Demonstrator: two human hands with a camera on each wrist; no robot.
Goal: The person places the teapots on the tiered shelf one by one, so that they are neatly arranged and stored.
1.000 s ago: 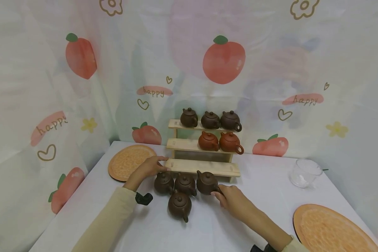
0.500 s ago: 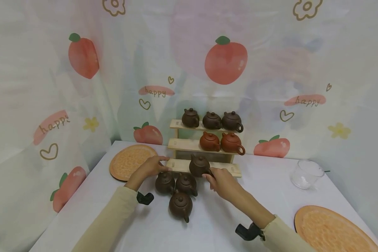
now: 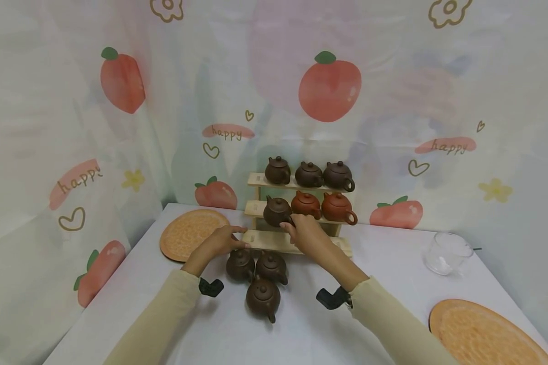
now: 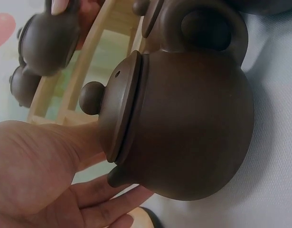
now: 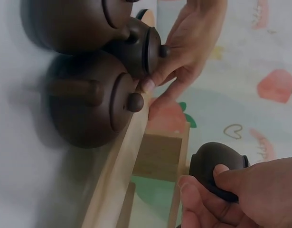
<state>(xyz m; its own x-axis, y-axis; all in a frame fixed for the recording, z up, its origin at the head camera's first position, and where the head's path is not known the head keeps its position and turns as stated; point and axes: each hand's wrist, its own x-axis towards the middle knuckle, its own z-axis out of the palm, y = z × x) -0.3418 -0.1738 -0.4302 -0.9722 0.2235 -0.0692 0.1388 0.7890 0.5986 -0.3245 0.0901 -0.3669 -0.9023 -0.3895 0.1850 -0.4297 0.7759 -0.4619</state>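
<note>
Head view, work in hand: the right hand [image 3: 303, 234] grips a dark brown teapot [image 3: 277, 211] by its handle and holds it at the left end of the middle shelf [image 3: 256, 208] of the stepped wooden rack [image 3: 297, 244]; I cannot tell whether it rests on the board yet.
Head view, done: the top shelf carries three dark teapots [image 3: 308, 174]; the middle shelf carries two red-brown teapots [image 3: 322, 206] to the right of the held one.
Head view, left: judging from the layout, three dark teapots on the table [image 3: 258, 278] remain unshelved, and the bottom shelf [image 3: 338, 246] has none on it.
Head view, left hand: the left hand [image 3: 220, 241] rests with curled fingers at the left end of the bottom shelf, seemingly steadying the rack.
Head view, room: the held pot sits close beside the nearer red-brown one, with the shelf's left edge just beside it. A glass cup [image 3: 446, 252] and two orange mats [image 3: 191, 233] lie well apart.
Left wrist view: a table teapot [image 4: 183, 123] fills the frame, just beside the palm [image 4: 36, 166]; the hand holds nothing here.
Right wrist view: fingers [image 5: 217, 190] wrap the held pot [image 5: 217, 166] near the rack's upright; the other hand's fingertips [image 5: 148, 85] touch the shelf edge.
</note>
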